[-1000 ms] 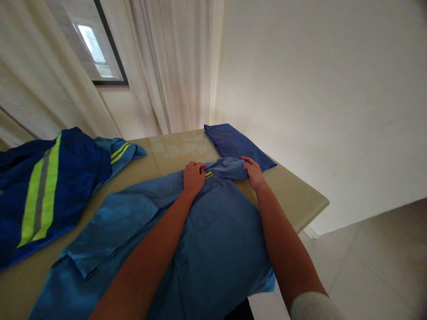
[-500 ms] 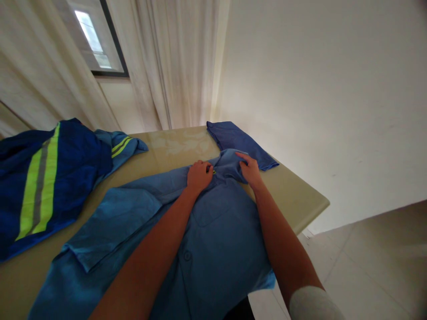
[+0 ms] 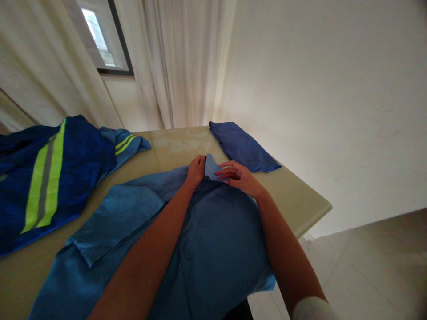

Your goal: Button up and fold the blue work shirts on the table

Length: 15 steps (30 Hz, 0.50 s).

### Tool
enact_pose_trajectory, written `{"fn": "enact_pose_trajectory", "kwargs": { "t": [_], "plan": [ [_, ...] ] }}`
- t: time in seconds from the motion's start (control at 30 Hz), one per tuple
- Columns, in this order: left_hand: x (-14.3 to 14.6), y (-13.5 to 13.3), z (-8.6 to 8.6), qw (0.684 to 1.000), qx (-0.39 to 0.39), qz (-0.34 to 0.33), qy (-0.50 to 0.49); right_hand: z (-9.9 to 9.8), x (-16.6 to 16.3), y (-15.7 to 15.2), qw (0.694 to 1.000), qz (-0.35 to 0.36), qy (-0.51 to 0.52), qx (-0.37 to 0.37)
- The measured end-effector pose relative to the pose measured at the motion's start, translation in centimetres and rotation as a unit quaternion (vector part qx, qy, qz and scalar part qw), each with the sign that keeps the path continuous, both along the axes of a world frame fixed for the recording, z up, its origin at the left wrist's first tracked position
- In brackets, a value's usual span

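Observation:
A blue button-up shirt point(image 3: 216, 240) lies front up across the near part of the table, with a short sleeve spread at the left and a chest pocket and a button showing. My left hand point(image 3: 196, 170) is closed on the shirt's collar and lifts its edge upright. Beside it, my right hand point(image 3: 239, 178) has its fingers spread, the tips touching the raised collar point(image 3: 211, 167) from the right. The inside of the neck is partly hidden by both hands.
Dark blue garments with yellow-and-grey reflective stripes point(image 3: 78, 164) lie heaped at the left. A folded navy cloth point(image 3: 243, 146) rests at the table's point(image 3: 296, 200) far right, near the wall point(image 3: 316, 111). Curtains point(image 3: 187, 66) hang behind.
The collar, lying flatter before, now stands raised in my left hand. My right hand has moved left and nearer from the shirt's shoulder to the collar, its fingers spreading.

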<state>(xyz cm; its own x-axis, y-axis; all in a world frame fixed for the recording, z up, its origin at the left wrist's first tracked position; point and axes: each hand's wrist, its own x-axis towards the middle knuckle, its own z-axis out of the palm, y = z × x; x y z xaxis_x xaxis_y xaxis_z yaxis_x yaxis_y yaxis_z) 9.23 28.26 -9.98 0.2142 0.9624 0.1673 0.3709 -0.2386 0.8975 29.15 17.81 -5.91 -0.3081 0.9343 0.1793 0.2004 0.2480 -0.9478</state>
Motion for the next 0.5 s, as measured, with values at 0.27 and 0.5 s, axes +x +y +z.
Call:
{"fn": "enact_pose_trajectory", "kwargs": {
  "t": [0.27,0.5],
  "plan": [
    [-2.5,0.9,2.1,0.986,-0.153,-0.058,0.022,-0.2,-1.6,-0.3,0.998,0.026,-0.053,-0.002],
    [-3.8,0.7,2.6,0.977,-0.171,-0.064,0.112,-1.3,0.8,1.0,0.969,-0.234,-0.067,0.047]
  ]
}}
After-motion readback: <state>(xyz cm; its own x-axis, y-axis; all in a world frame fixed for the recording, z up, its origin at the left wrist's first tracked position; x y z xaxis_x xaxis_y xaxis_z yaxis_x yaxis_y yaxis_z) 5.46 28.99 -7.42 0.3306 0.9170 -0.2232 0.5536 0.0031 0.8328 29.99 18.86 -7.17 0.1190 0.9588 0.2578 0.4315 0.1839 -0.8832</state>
